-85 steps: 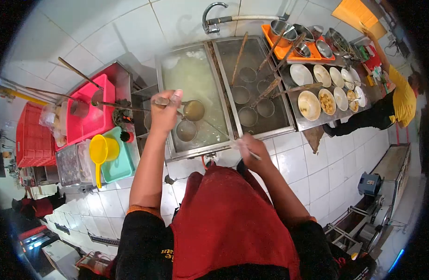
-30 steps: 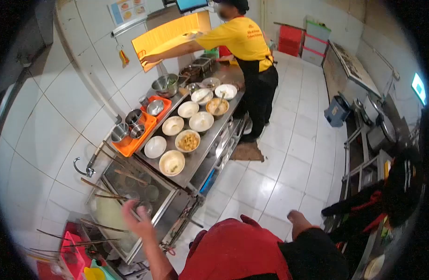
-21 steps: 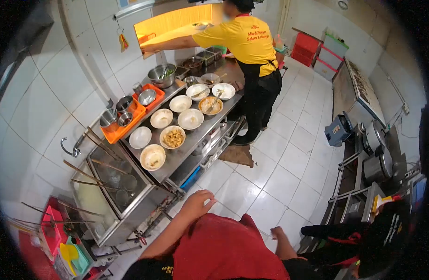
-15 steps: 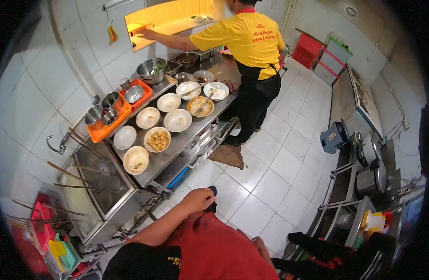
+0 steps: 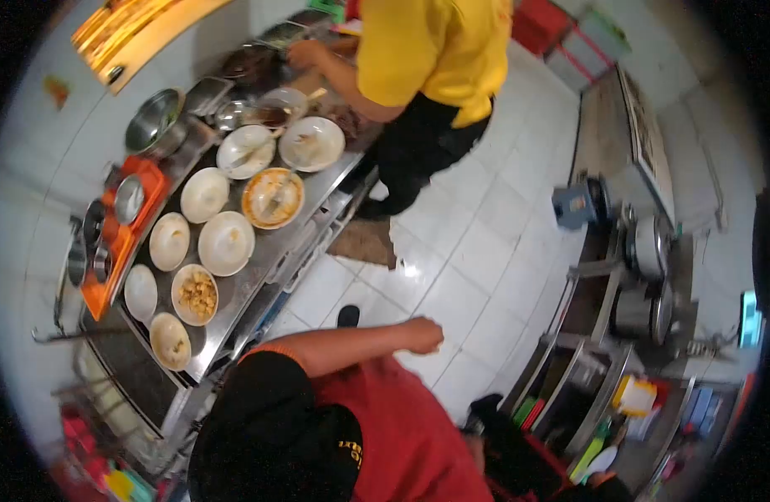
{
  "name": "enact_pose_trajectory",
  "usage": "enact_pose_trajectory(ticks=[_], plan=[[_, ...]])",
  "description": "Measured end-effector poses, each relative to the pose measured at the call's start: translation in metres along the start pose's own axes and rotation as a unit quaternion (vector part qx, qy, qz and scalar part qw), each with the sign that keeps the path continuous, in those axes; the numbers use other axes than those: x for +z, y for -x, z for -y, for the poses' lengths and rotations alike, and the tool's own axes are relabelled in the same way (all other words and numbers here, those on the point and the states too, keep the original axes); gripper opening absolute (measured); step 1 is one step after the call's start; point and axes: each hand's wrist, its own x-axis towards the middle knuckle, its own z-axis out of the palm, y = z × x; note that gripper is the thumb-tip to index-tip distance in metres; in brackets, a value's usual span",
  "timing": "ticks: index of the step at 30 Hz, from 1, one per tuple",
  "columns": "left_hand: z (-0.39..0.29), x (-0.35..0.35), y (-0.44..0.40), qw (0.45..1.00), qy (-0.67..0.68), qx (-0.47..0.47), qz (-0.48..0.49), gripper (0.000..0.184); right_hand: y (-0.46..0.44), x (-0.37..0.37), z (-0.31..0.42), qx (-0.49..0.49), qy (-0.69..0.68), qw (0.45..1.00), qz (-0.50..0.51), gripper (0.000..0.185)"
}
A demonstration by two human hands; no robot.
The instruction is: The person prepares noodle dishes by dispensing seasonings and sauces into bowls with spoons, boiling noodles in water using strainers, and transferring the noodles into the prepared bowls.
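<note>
My left hand is held in front of my red apron, above the white tiled floor. Its fingers are curled in, and nothing shows in them. Only a sliver of skin shows at the apron's right edge, likely my right arm; that hand's fingers are hidden. Left of my arm, several white bowls stand on the steel counter. Among them are a bowl of golden fried pieces, a bowl with orange residue and a bowl with scraps. Neither hand touches them.
A co-worker in a yellow shirt stands at the counter's far end, one hand near the food containers. Orange trays hold metal cups beside a steel mixing bowl. Metal racks with pots line the right. Cardboard lies on the floor.
My view has turned down and closer to the counter. My left hand has moved right, across the apron. The co-worker's hand has come from the wall opening down to the counter.
</note>
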Motion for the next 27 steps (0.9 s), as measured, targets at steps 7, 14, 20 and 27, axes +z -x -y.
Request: enact_pose_trajectory(ticks=[7, 14, 20, 27], plan=[[0.089, 0.028, -0.011, 0.961, 0.164, -0.209, 0.075, 0.024, -0.143, 0.046, 0.072, -0.127, 0.064, 0.988, 0.051, 0.010], [0.185, 0.004, -0.010, 0.908, 0.135, -0.343, 0.199, 0.049, -0.254, 0.007, 0.078, -0.231, 0.141, 0.947, 0.171, 0.013], [0.212, -0.035, -0.049, 0.893, 0.028, -0.423, 0.153, 0.042, -0.339, -0.082, 0.172, 0.111, 0.200, 0.952, 0.205, 0.013], [0.218, -0.064, -0.185, 0.835, 0.405, -0.340, -0.152, 0.044, -0.573, -0.166, 0.356, -0.428, 0.670, 0.596, 0.111, 0.020]])
